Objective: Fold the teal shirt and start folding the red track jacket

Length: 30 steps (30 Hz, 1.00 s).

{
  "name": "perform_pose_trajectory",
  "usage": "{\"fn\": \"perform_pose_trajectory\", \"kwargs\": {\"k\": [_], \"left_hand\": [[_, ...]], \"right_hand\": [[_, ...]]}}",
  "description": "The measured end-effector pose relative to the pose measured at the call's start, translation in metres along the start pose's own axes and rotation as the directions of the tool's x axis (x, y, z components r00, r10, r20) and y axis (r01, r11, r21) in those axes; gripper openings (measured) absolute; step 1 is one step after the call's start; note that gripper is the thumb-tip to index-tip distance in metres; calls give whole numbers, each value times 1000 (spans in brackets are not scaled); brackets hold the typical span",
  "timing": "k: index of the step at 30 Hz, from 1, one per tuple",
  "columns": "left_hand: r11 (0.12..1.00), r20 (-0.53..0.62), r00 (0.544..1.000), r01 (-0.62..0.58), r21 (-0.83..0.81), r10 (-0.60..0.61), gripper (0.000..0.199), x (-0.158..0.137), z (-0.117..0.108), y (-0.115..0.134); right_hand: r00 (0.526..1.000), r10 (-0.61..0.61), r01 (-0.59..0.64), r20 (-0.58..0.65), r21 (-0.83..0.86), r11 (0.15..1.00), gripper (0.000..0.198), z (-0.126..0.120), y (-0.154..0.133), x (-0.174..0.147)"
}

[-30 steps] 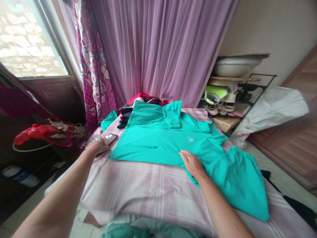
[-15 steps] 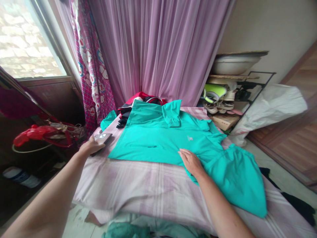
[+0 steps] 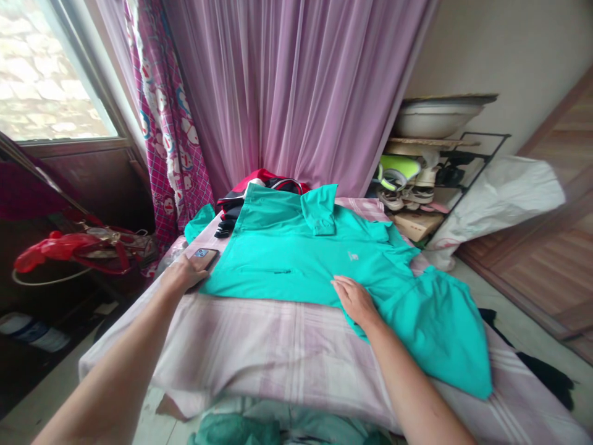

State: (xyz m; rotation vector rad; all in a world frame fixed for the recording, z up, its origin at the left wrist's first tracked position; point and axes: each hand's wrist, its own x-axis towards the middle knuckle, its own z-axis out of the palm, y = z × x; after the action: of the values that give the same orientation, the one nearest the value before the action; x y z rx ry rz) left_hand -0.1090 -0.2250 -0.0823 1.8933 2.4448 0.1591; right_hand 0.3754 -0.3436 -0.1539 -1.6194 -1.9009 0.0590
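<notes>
A teal jacket (image 3: 296, 247) is spread across the plaid sheet (image 3: 259, 346), with a zipped pocket and a small pale logo on it. One sleeve end lies folded over its far part, and the hood or sleeve bulk spreads to the right. My left hand (image 3: 185, 273) is closed around the near end of a smartphone (image 3: 204, 256), camera side up, low at the sheet beside the jacket's left edge. Flat on the near edge of the jacket rests my right hand (image 3: 356, 300), fingers stretched out and holding nothing.
Folded dark and red clothes (image 3: 230, 213) lie behind the jacket, against a purple curtain (image 3: 287, 93). A shoe rack (image 3: 482, 161) with a basin (image 3: 438, 118) and a white sack (image 3: 504, 191) stand at right. At left hangs a red bag (image 3: 104, 250).
My left hand has brought the smartphone slightly right and down toward the sheet, closer to the jacket. My right hand stays on the jacket. The view has shifted a little.
</notes>
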Motion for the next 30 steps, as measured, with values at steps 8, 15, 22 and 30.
{"fn": "perform_pose_trajectory", "kwargs": {"k": [8,15,22,30], "left_hand": [[996,28,996,87,36,-88,109,20,-5,-4],[999,-26,1000,-8,31,8,98,6,-7,7],[803,-9,804,-593,-58,594,58,-62,25,101],[847,27,847,-530,-41,531,64,-75,48,109]], "right_hand": [[1000,-3,4,9,-22,1000,45,-1,-3,-1],[1000,2,-2,9,-8,1000,44,-1,-3,0],[1000,-20,21,21,-55,998,38,-4,-4,-4],[992,73,-47,107,-225,973,39,-26,-31,29]]}}
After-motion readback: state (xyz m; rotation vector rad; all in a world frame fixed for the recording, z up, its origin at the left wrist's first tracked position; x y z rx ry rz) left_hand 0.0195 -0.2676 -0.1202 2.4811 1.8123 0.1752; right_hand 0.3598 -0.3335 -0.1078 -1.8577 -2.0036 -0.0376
